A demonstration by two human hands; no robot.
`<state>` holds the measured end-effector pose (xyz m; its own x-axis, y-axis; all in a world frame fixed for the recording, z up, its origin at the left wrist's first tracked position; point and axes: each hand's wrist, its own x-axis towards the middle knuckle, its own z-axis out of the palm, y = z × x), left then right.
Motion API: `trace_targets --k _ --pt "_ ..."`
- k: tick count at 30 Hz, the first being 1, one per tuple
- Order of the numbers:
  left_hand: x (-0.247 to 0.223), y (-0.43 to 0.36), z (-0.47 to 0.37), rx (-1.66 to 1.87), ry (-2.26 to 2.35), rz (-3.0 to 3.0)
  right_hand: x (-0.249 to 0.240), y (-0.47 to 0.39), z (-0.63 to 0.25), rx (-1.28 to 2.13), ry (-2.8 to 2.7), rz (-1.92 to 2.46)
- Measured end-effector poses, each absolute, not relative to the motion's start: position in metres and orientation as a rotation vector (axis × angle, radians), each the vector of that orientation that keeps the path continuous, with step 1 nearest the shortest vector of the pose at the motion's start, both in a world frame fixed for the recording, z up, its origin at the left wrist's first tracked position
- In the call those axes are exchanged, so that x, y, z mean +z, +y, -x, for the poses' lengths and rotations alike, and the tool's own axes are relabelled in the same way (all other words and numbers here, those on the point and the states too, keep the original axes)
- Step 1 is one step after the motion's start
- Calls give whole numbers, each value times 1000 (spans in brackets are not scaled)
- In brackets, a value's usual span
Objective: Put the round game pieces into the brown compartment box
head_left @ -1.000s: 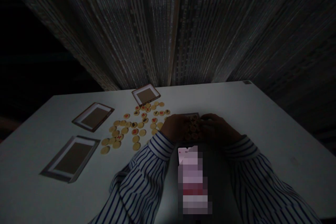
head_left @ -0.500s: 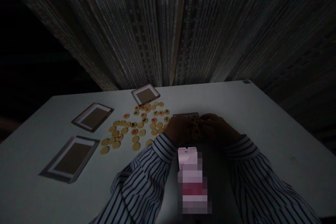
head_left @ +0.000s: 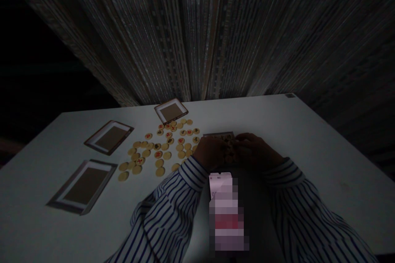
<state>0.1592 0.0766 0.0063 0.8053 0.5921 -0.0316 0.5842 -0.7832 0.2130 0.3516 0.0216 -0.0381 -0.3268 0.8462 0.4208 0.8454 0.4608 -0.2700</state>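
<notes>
A shallow box [head_left: 218, 134] with several Chinese chess pieces [head_left: 228, 136] in it lies on the table in front of me. My left hand [head_left: 209, 152] is bent over the box's left side, its fingertips lost in deep shadow. From the right, my right hand [head_left: 254, 148] reaches in with curled fingers at the pieces; whatever it may grip is too dark to make out. More round wooden chess pieces [head_left: 167, 155] are scattered left of my hands, some showing red or black characters, others plain side up.
A lit phone [head_left: 220, 185] lies between my forearms, partly pixelated. Three framed, shallow trays or lids stand on the white table [head_left: 324, 152]: one at the back [head_left: 171, 111], one at left [head_left: 109, 137], one at front left [head_left: 84, 185]. A striped curtain [head_left: 197, 28] hangs behind.
My fingers have shifted slightly over the box, and more of the pieces along its far edge now show. The scattered pieces, trays and phone have stayed put.
</notes>
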Motion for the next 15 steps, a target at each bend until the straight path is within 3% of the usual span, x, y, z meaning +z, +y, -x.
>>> trace_targets --k 15 --pt "12 76 -159 15 954 -2778 -42 23 -353 45 -2195 1458"
